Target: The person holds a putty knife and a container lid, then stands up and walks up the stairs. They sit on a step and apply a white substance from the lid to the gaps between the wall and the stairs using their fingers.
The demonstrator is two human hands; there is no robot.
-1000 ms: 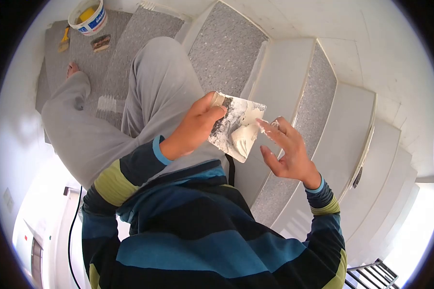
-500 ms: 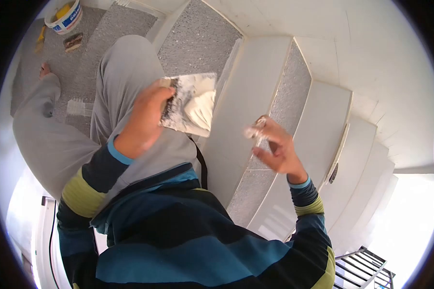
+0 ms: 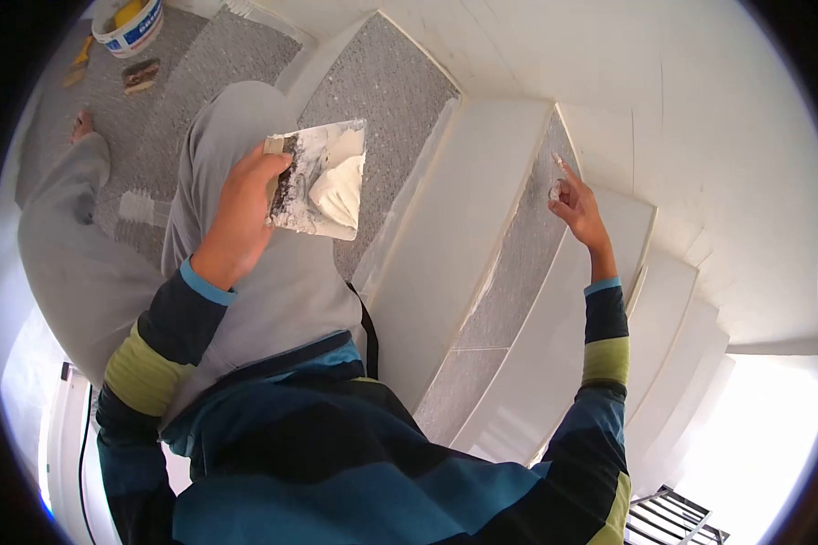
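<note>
My left hand (image 3: 241, 211) grips a flat metal spatula blade (image 3: 316, 180) smeared with white filler, a thick lump of it (image 3: 338, 194) on the right side, held above my grey-trousered knee. My right hand (image 3: 577, 207) is stretched out to the far end of a grey speckled stair tread (image 3: 518, 245), where it meets the white wall (image 3: 682, 118). Its index finger points into that corner, with a small dab of white filler on the fingers.
White risers and grey speckled treads curve down to the right. At the top left stand a white tub (image 3: 129, 22) with a yellow tool inside, a brush (image 3: 75, 60) and a small block (image 3: 140, 75) on the landing. My bare foot (image 3: 82, 124) rests there. A metal railing (image 3: 673, 518) shows bottom right.
My right hand left the spatula with filler on its fingers and reached out to the corner of the tread by the wall. My left hand moved the spatula left and up.
</note>
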